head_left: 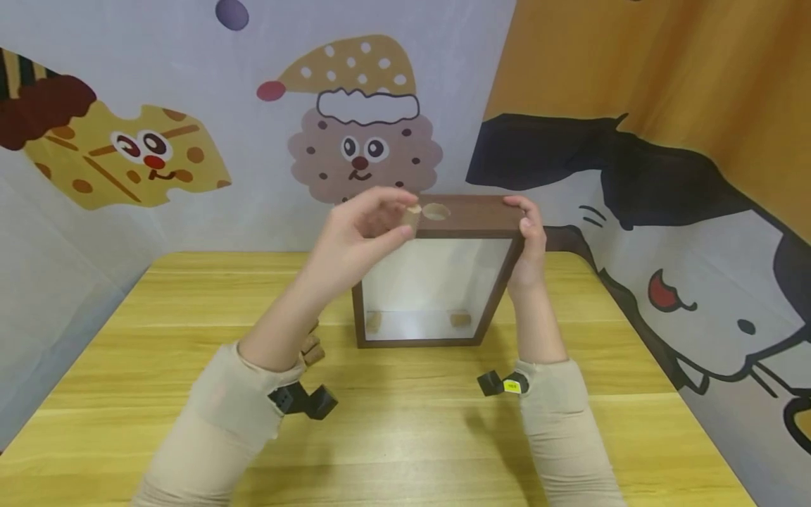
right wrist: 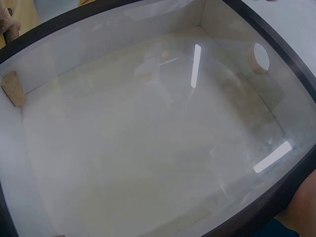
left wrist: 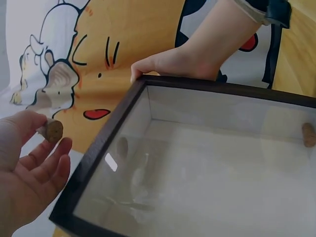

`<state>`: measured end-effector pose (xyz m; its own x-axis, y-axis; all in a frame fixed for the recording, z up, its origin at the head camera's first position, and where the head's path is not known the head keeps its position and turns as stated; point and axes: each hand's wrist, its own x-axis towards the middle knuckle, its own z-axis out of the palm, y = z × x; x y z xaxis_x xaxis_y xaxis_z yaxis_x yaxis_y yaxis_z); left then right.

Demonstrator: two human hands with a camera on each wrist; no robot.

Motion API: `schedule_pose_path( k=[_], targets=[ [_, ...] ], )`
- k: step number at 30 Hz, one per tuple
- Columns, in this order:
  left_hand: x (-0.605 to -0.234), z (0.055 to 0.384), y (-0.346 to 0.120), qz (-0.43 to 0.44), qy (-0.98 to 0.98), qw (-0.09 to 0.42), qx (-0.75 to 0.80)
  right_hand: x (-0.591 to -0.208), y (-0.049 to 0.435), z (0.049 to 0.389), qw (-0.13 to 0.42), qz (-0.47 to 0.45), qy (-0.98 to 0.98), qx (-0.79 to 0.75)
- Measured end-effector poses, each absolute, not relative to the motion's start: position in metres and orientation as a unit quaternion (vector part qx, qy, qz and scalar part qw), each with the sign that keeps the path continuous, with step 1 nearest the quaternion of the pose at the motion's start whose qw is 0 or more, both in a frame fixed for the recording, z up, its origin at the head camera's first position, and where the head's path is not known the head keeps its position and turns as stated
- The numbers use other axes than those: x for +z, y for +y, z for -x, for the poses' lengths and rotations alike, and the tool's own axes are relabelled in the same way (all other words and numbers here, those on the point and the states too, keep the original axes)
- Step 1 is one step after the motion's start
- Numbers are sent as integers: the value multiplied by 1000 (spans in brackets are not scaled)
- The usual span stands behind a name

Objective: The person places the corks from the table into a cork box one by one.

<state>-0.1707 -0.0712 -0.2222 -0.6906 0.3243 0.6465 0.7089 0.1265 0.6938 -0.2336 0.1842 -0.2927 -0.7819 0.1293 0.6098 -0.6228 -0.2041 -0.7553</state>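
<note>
A dark brown wooden frame box [head_left: 481,213] with a clear front stands upright on the table, a round hole [head_left: 436,211] in its top. My left hand [head_left: 364,229] pinches a cork [head_left: 412,215] between thumb and fingers, just left of that hole. In the left wrist view the cork [left wrist: 53,131] shows its round end, apart from the frame. My right hand [head_left: 531,239] grips the box's top right corner, fingers over the upper edge. Behind the clear panel two corks lie at the bottom, one cork [head_left: 460,320] at right and another cork [head_left: 374,322] at left.
Several loose corks [head_left: 312,351] lie on the yellow wood-grain table [head_left: 393,436], partly hidden behind the left forearm. A cartoon-printed cloth [head_left: 253,211] hangs right behind the table's back edge. Each wrist wears a small black camera [head_left: 319,403].
</note>
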Motion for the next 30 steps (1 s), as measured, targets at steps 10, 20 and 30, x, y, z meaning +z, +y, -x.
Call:
schedule_pose_path(
  k=[10, 20, 30],
  targets=[
    [-196, 198, -50, 331, -755, 155, -544, -294, 186, 235, 248, -213, -567, 756],
    [-196, 222, -38, 285, -813, 124, -493, -295, 185, 235, 251, -210, -564, 758],
    [-195, 221, -37, 276, -835, 123, -459, -294, 184, 234, 253, -210, -572, 751]
  ],
)
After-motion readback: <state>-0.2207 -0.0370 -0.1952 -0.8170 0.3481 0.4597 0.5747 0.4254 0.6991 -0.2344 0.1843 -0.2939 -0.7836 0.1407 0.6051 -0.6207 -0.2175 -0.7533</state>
